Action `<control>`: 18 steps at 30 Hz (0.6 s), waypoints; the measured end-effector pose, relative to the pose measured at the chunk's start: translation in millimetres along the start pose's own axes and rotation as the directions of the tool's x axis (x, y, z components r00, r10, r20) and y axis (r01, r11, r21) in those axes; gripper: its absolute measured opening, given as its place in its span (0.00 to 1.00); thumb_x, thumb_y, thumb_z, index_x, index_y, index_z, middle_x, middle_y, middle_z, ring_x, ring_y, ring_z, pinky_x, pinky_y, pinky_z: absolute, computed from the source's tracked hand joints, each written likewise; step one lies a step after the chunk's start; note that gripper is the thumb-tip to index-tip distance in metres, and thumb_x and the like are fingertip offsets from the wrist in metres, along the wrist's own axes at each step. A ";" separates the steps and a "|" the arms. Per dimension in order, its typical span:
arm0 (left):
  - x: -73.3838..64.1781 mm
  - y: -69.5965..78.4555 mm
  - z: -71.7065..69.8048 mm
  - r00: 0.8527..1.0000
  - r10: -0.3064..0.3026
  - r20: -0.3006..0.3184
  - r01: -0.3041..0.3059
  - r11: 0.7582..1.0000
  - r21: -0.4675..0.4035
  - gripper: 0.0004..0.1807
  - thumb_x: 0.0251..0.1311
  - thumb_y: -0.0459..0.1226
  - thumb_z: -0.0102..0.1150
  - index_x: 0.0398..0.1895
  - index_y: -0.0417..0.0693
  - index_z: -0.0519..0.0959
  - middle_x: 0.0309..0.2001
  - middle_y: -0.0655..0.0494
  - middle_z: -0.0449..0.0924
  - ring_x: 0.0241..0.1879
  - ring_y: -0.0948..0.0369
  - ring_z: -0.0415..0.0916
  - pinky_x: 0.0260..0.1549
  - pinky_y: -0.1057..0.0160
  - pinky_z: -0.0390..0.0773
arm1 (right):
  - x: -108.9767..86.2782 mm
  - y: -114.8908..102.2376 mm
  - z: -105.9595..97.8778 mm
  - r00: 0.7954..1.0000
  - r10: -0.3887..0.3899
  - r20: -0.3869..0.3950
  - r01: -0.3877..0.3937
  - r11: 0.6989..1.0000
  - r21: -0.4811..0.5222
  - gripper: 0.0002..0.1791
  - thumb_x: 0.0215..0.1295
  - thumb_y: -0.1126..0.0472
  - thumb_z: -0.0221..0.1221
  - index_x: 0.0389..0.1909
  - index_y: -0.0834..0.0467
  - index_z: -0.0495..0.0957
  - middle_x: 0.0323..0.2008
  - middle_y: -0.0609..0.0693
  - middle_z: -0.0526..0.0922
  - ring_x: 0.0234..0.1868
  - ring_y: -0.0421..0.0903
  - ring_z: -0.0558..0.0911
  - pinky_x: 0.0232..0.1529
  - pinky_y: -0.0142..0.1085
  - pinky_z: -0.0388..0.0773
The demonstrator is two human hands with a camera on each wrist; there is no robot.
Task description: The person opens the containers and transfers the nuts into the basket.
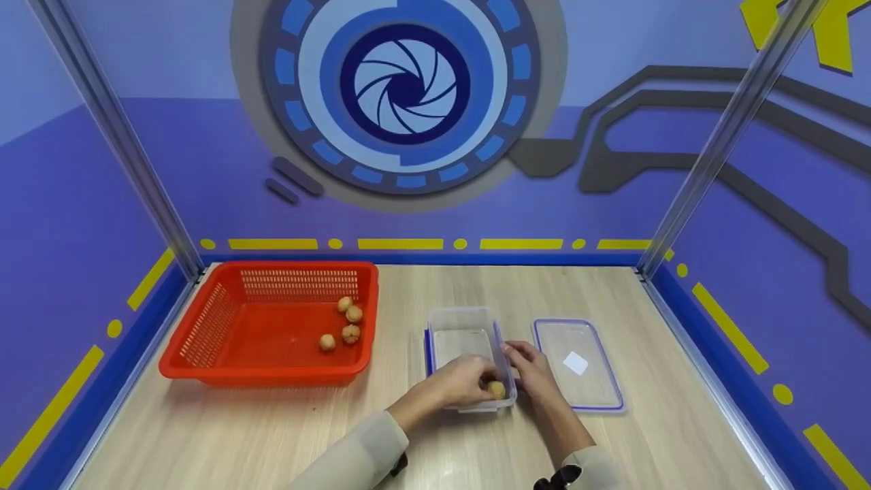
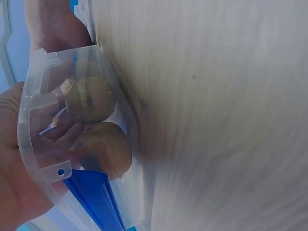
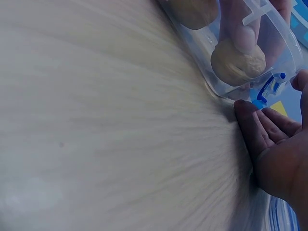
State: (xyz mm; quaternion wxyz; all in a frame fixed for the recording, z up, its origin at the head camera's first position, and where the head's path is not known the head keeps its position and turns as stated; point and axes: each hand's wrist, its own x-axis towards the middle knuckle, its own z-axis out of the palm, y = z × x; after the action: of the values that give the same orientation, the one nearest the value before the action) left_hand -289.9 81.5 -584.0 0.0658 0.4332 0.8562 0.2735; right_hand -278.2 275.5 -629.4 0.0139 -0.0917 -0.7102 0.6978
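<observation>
A clear plastic food container (image 1: pixel 463 318) with blue clasps stands on the table. My left hand (image 1: pixel 466 381) reaches into its near end, fingers bent down and pinching a walnut (image 1: pixel 496 390). A second walnut (image 2: pixel 107 150) shows beside it through the clear wall in the left wrist view. My right hand (image 1: pixel 535 376) is at the outside of the container's right wall, thumb at the rim. Its other fingers (image 3: pixel 249 122) lie fairly straight, low beside the container's base, in the right wrist view.
A red plastic basket (image 1: pixel 269 374) on the left holds several walnuts (image 1: pixel 350 333) at its right side. The clear lid (image 1: pixel 599 391) with a blue seal and a white label lies flat right of the container. Printed walls with metal corner posts enclose the table.
</observation>
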 end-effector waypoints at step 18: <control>-2.0 1.6 3.3 0.996 -0.062 -0.065 0.060 0.998 -0.031 0.11 0.57 0.35 0.76 0.44 0.48 0.89 0.38 0.61 0.85 0.37 0.69 0.77 0.40 0.73 0.76 | -12.2 -18.8 4.1 1.000 0.003 0.025 -0.002 1.000 -0.007 0.23 0.79 0.59 0.60 0.63 0.73 0.75 0.57 0.70 0.81 0.56 0.61 0.82 0.44 0.44 0.87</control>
State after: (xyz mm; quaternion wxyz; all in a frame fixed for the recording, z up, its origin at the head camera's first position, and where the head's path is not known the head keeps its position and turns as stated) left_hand -286.4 82.0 -586.2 0.0523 0.3967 0.8668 0.2977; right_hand -268.9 269.5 -609.5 0.0037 -0.0838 -0.7127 0.6964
